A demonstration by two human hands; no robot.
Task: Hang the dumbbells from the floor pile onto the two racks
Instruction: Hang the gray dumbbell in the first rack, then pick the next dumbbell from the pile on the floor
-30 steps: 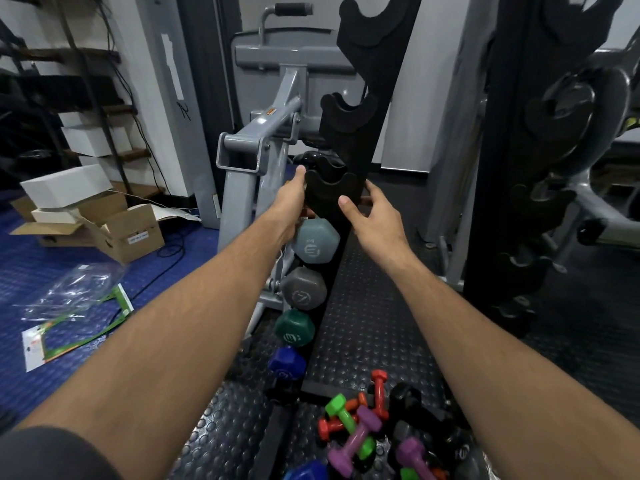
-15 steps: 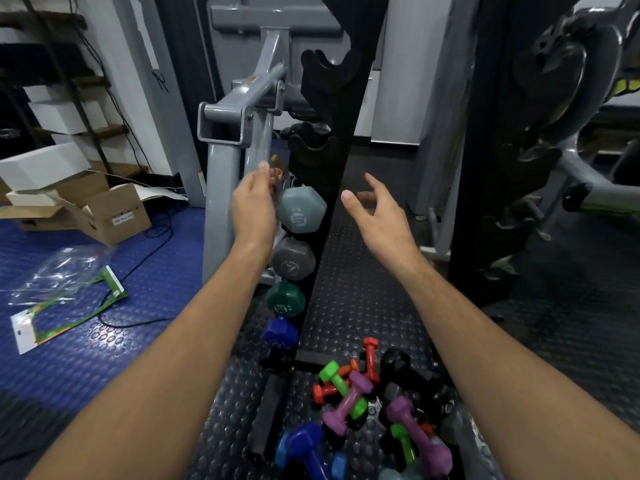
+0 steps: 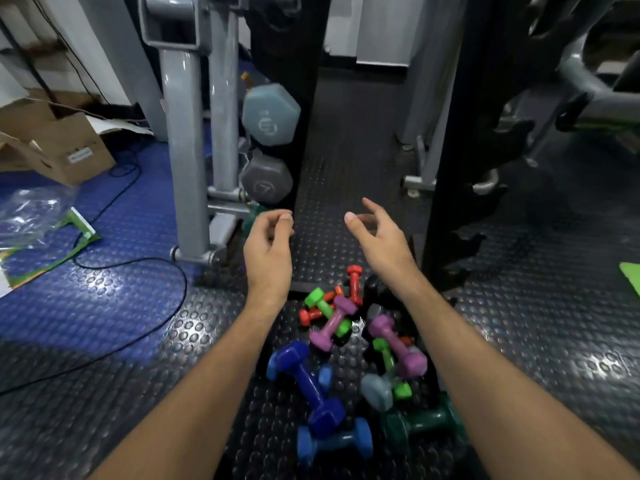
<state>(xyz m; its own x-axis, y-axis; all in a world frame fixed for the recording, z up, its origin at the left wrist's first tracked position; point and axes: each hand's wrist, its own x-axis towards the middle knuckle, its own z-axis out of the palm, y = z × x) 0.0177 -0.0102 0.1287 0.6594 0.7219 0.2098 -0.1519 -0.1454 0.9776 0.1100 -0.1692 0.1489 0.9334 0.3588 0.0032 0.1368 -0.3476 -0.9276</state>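
Both hands are empty, the left hand with fingers loosely curled and the right hand spread open, hanging above the pile of colorful dumbbells on the bumpy black floor, near the left rack with two gray dumbbells.
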